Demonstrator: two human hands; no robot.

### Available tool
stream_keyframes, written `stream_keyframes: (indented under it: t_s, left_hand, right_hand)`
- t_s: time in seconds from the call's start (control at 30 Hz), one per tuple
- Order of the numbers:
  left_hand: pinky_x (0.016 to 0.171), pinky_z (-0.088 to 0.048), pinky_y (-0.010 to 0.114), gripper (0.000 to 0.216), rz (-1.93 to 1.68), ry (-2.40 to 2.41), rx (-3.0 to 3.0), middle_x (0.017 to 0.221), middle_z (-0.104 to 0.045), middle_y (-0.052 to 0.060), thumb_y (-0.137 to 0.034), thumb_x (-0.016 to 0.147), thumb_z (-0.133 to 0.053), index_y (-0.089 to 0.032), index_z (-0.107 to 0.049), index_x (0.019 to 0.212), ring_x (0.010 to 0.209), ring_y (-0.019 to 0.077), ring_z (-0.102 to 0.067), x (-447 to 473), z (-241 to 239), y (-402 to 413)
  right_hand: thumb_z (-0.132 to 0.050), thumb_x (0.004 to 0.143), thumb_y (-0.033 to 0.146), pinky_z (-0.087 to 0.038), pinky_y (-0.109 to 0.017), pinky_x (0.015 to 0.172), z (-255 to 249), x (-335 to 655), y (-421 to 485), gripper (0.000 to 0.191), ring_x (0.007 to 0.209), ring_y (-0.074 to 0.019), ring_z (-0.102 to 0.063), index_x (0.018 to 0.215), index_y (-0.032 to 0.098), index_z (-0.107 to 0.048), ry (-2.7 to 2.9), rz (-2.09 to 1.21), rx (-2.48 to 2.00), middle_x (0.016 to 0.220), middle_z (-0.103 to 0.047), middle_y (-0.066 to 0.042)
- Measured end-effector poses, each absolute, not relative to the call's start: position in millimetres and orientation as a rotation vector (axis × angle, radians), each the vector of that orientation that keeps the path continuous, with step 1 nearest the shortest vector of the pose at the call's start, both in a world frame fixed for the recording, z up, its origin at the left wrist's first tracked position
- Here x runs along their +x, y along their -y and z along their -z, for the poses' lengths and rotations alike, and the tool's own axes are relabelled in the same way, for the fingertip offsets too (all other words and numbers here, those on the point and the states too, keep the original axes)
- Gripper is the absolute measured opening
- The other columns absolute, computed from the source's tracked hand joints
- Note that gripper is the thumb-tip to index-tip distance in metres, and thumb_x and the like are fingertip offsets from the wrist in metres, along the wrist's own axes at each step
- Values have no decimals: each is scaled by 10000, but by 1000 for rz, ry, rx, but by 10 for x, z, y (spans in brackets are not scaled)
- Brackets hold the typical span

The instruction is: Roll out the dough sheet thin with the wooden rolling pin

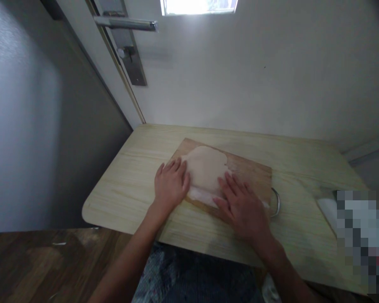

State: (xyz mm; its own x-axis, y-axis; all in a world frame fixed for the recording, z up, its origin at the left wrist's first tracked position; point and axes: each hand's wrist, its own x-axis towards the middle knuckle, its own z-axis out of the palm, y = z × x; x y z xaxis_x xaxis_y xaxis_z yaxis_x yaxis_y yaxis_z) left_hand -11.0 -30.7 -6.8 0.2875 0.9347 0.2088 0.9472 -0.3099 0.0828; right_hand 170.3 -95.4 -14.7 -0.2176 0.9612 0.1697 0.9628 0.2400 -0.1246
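Observation:
A flat sheet of pale dough (206, 166) lies on a wooden cutting board (251, 172) on a light wooden table (132, 181). My left hand (170, 184) rests flat at the dough's left edge, fingers stretched out and together. My right hand (240, 204) lies flat on the dough's near right part and the board, fingers extended. Neither hand holds anything. A metal ring handle (276, 202) sticks out of the board's right end.
A white wall stands behind the table. A door with a metal lever handle (126, 24) is at the upper left. A whitish object (328, 208) lies at the table's right edge beside a blurred patch. Dark wooden floor (34, 261) shows lower left.

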Motion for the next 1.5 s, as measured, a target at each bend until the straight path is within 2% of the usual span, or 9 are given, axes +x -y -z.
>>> stream_keyframes:
  t_s: [0.2, 0.33, 0.43, 0.67, 0.83, 1.0, 1.2, 1.37, 1.5]
  left_hand:
    - [1000, -270, 407, 422, 356, 1833, -2424, 1294, -438, 70, -278, 854, -284, -124, -456, 1207, 1236, 226, -321, -219, 164, 599]
    - [1007, -242, 444, 442, 350, 1833, -2388, 1299, -428, 89, -311, 862, -272, -124, -424, 1233, 1234, 237, -324, -136, 127, 454]
    - [992, -272, 420, 449, 379, 1827, -2404, 1304, -423, 91, -342, 870, -261, -136, -418, 1237, 1227, 231, -337, -49, 79, 241]
    - [928, -356, 324, 411, 527, 1844, -2399, 1212, -523, 82, -332, 872, -281, -131, -495, 1160, 1147, 198, -442, 66, 62, 17]
    - [1009, -230, 421, 366, 515, 1761, -2445, 1221, -518, 60, -286, 863, -296, -182, -527, 1126, 1154, 205, -433, -61, 141, 434]
    - [1026, -200, 418, 392, 481, 1736, -2501, 1254, -483, 71, -288, 858, -298, -152, -492, 1171, 1195, 207, -386, -172, 172, 705]
    - [998, -254, 405, 408, 441, 1747, -2470, 1237, -497, 103, -320, 867, -289, -128, -492, 1164, 1171, 218, -413, -59, 135, 419]
    - [948, -329, 339, 433, 437, 1729, -2513, 1219, -512, 98, -372, 882, -254, -131, -463, 1175, 1149, 201, -433, 44, 96, 104]
    - [874, -389, 311, 398, 441, 1752, -2513, 1144, -556, 75, -382, 885, -239, -165, -508, 1085, 1086, 190, -477, 105, 27, -90]
  right_hand:
    - [-315, 843, 496, -257, -477, 977, 160, 1579, 1108, 542, 1200, -260, -360, 1251, 155, -422, 2352, 137, -1823, 1314, -402, -117]
    - [-284, 861, 467, -218, -498, 988, 136, 1645, 957, 526, 1225, -265, -318, 1257, 146, -412, 2363, 118, -1807, 1311, -410, -104]
    - [-244, 867, 466, -202, -521, 984, 116, 1720, 774, 537, 1244, -263, -285, 1267, 142, -396, 2336, 54, -1832, 1315, -402, -125]
    - [-187, 885, 413, -276, -504, 949, 89, 1797, 584, 518, 1218, -252, -334, 1207, 110, -457, 2281, -72, -1853, 1285, -431, -161]
    - [-321, 826, 528, -258, -505, 965, 104, 1699, 874, 575, 1235, -266, -300, 1252, 153, -414, 2477, 35, -1691, 1335, -366, -152]
    - [-320, 845, 486, -243, -506, 982, 121, 1643, 1021, 524, 1211, -233, -350, 1268, 187, -389, 2513, 91, -1630, 1323, -394, -118]
    - [-268, 836, 543, -190, -568, 970, 48, 1697, 722, 572, 1217, -266, -335, 1284, 202, -369, 2520, 8, -1671, 1335, -376, -97]
    - [-228, 879, 443, -241, -549, 950, 33, 1773, 428, 489, 1220, -261, -331, 1255, 187, -409, 2429, -115, -1787, 1328, -389, -91]
    - [-221, 893, 362, -231, -549, 954, 39, 1850, 253, 430, 1193, -250, -371, 1158, 169, -500, 2348, -77, -1791, 1255, -482, -94]
